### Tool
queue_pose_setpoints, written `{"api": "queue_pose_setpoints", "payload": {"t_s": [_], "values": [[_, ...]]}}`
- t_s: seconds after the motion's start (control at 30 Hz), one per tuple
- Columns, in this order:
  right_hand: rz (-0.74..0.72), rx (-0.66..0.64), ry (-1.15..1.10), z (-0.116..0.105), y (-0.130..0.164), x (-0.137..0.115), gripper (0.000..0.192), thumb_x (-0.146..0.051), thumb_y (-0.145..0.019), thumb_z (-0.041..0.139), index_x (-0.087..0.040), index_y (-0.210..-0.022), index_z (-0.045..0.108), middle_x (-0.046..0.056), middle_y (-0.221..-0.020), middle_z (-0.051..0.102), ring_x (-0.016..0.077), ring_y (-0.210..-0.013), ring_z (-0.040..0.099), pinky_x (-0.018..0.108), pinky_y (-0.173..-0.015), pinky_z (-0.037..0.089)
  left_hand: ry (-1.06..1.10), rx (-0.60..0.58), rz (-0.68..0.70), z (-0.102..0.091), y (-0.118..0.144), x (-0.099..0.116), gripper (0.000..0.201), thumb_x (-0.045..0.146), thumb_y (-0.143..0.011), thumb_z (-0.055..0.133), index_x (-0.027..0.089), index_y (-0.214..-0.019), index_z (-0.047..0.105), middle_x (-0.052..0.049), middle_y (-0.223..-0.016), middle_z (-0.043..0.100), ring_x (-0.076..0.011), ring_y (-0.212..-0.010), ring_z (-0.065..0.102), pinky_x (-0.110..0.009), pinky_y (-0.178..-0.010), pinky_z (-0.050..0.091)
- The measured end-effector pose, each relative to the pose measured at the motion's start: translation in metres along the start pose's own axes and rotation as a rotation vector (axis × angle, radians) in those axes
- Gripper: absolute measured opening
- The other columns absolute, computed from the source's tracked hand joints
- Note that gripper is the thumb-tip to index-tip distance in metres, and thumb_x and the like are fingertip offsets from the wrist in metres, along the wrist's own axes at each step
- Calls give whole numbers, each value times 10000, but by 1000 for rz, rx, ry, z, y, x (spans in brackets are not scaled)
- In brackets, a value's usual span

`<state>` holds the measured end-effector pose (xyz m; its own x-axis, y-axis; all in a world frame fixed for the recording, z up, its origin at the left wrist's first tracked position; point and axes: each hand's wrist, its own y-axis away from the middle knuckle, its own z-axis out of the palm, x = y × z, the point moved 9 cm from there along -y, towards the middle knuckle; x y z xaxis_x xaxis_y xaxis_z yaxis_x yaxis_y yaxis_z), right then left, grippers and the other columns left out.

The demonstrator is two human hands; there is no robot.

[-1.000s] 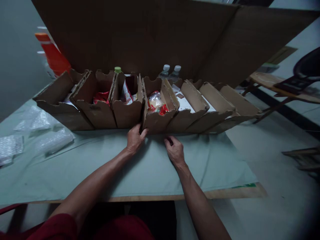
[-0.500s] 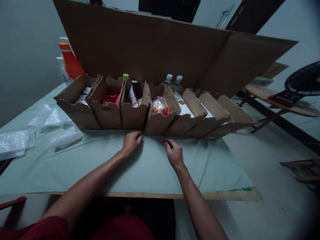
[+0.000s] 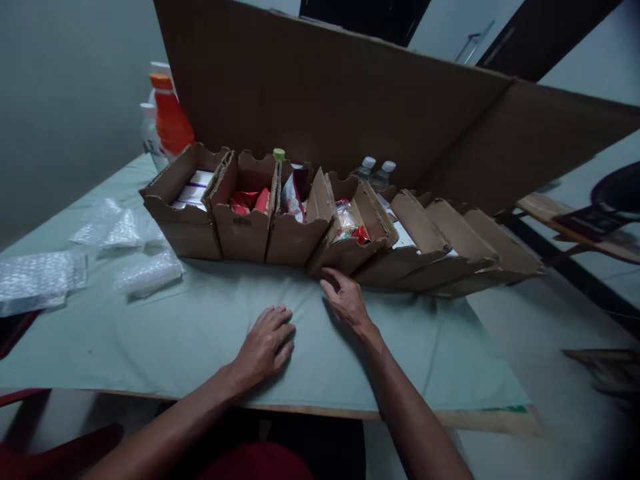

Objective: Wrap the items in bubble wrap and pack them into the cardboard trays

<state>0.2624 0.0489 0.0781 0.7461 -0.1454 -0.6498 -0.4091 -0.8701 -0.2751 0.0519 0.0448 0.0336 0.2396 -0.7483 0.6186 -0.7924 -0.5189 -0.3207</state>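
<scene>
My left hand [image 3: 267,343] lies palm down on the pale green tablecloth [image 3: 200,347], fingers stretched and nothing in it. My right hand [image 3: 346,298] is at the foot of the middle cardboard bin [image 3: 325,257], fingers apart and empty; whether its fingertips touch the bin I cannot tell. That bin holds clear and red wrapped packets [image 3: 350,220]. To its left, one bin holds a white and dark red packet [image 3: 293,197], another has red packets [image 3: 250,201], and the leftmost contains white boxes [image 3: 194,190]. The bins on the right lean over; white items [image 3: 404,235] show in one.
Bubble-wrap pieces [image 3: 150,273] lie on the left of the table. Orange-red bottle [image 3: 173,120] and clear bottles stand behind the bins at left, two white-capped bottles [image 3: 384,175] further right. A tall cardboard panel [image 3: 325,93] rises behind. A fan [image 3: 620,200] stands at right.
My left hand has drawn back from the bins toward me and flattened on the cloth. My right hand has moved closer to the middle bin. The view has shifted and tilted slightly.
</scene>
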Motion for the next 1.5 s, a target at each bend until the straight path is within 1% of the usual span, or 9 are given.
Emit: {"api": "queue_pose_setpoints", "payload": {"t_s": [0.2, 0.43, 0.6, 0.77, 0.87, 0.97, 1.2, 1.33, 1.5], "values": [[111, 24, 116, -47, 23, 37, 324, -357, -855, 520, -201, -965, 781, 92, -989, 784, 246, -872, 713, 368, -826, 557, -42, 2, 56, 1, 6, 2, 324, 172, -873, 556, 216, -1164, 691, -144, -1413, 616, -340, -1373, 532, -621, -1166, 418], [143, -35, 147, -68, -3, 61, 279, -312, -799, 578, -224, -926, 811, 52, -895, 796, 232, -784, 713, 326, -772, 544, -65, 21, 88, 2, 6, 1, 302, 195, -880, 548, 220, -1135, 708, -139, -1398, 635, -341, -1358, 550, -601, -1137, 457], [210, 19, 191, -101, 34, 85, 330, -379, -859, 530, -201, -924, 799, 63, -889, 793, 230, -772, 710, 323, -727, 536, 28, -8, 21, -7, 8, -10, 282, 296, -914, 552, 254, -1126, 733, -109, -1357, 671, -320, -1308, 593, -548, -1090, 509], [323, 89, 255, -140, 46, 129, 330, -311, -837, 523, -172, -947, 801, 101, -970, 793, 256, -874, 714, 339, -786, 528, 102, -112, 30, -5, -50, 3, 309, 340, -930, 535, 248, -1159, 721, -104, -1284, 695, -269, -1162, 665, -437, -975, 568], [330, 53, 256, -143, 27, 140, 309, -257, -823, 537, -166, -935, 811, 90, -968, 796, 241, -893, 713, 295, -783, 512, 70, -127, 18, 10, -104, 10, 314, 300, -893, 518, 202, -1101, 732, -112, -1154, 717, -258, -1059, 682, -408, -927, 566], [310, 4, 244, -142, 17, 141, 299, -230, -830, 541, -152, -922, 815, 84, -935, 798, 227, -846, 711, 273, -760, 501, 10, -90, -63, 24, -136, 0, 329, 293, -866, 498, 175, -1046, 747, -114, -1021, 724, -264, -948, 689, -396, -866, 562], [264, -32, 208, -132, 17, 140, 283, -218, -851, 562, -182, -989, 807, 59, -1008, 795, 211, -911, 712, 257, -803, 497, 15, 71, -103, 32, -136, -20, 368, 316, -858, 486, 162, -1074, 742, -101, -986, 743, -242, -875, 681, -356, -808, 546], [276, -17, 212, -123, 16, 140, 281, -233, -874, 550, -184, -982, 805, 58, -989, 796, 200, -888, 719, 248, -779, 497, 20, 77, -101, 36, -138, -22, 339, 297, -865, 494, 179, -1061, 743, -81, -979, 749, -224, -889, 675, -340, -825, 545], [373, 61, 297, -140, 23, 158, 351, -251, -914, 490, -155, -1077, 785, 96, -1082, 782, 232, -988, 714, 279, -831, 499, 21, 74, -66, 38, -135, -19, 312, 277, -851, 504, 181, -1011, 755, -92, -961, 743, -247, -927, 661, -378, -871, 528]]}}
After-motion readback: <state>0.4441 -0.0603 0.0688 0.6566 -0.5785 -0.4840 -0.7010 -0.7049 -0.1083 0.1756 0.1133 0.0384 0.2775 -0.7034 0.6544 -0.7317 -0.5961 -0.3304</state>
